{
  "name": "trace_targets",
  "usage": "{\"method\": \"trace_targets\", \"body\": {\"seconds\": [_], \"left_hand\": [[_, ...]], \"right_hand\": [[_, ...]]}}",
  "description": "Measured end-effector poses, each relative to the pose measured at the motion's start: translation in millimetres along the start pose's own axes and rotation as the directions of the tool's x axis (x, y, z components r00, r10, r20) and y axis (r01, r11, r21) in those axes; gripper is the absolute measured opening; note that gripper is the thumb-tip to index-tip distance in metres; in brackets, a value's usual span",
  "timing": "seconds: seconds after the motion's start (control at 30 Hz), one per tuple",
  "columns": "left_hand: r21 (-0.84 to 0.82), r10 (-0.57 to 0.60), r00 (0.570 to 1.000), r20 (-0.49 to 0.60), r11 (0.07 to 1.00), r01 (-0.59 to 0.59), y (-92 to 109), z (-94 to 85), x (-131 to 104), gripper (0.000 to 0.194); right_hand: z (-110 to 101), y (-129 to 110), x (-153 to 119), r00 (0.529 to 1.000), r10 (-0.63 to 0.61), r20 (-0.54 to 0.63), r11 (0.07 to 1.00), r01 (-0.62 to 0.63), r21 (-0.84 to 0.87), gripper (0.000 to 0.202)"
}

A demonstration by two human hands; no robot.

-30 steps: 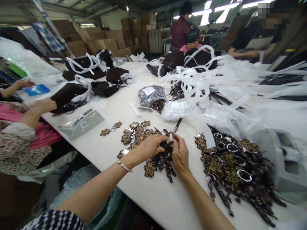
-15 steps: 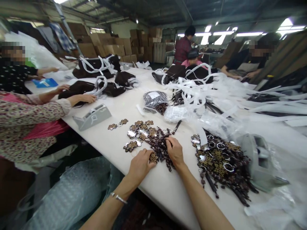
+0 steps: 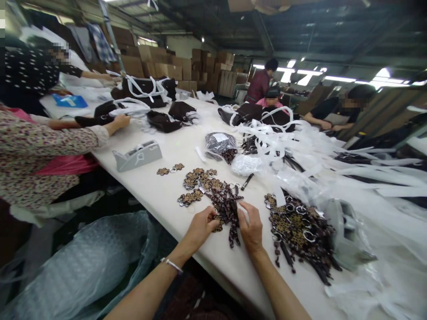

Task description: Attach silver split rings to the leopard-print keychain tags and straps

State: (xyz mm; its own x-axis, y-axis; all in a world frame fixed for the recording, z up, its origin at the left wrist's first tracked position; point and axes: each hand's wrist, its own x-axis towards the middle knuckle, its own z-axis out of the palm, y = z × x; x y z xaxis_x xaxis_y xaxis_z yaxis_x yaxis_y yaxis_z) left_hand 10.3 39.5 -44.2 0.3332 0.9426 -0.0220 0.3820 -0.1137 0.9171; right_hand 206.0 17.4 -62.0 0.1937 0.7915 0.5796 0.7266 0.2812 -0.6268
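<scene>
My left hand [image 3: 202, 226] is closed, thumb and fingers pinching a leopard-print flower charm [image 3: 217, 223] at the near side of the small pile. Dark brown beaded tassels [image 3: 227, 204] lie bunched between my hands. Against their right side rests my right hand [image 3: 251, 226], thumb and fingers apart and touching the strands; its fingertips are partly hidden. More leopard-print flower charms [image 3: 202, 180] with metal rings spread beyond the tassels. One pair of flower charms joined by a ring [image 3: 172, 170] sits apart to the left.
A larger heap of charms and tassels [image 3: 296, 226] lies to my right, beside a grey tape dispenser [image 3: 345, 240]. Another tape dispenser [image 3: 138, 156] stands at the left edge. Beyond are a filled plastic bag [image 3: 220, 142], dark handbags [image 3: 171, 120] and white strips [image 3: 320, 133]. Co-workers surround the table.
The view has shifted slightly. My right hand has come down along the tassels, its thumb and fingers now further apart. My left hand stays at the flower charm, fingers more tightly pinched.
</scene>
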Motion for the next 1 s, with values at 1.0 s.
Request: {"method": "trace_targets", "body": {"seconds": [1.0], "left_hand": [[0.615, 0.314, 0.909, 0.273, 0.670, -0.416, -17, -22.5, 35, 0.017]], "right_hand": [[-16, -61, -37, 0.661, 0.539, 0.522, 0.309, -0.732, 0.607, 0.033]]}}
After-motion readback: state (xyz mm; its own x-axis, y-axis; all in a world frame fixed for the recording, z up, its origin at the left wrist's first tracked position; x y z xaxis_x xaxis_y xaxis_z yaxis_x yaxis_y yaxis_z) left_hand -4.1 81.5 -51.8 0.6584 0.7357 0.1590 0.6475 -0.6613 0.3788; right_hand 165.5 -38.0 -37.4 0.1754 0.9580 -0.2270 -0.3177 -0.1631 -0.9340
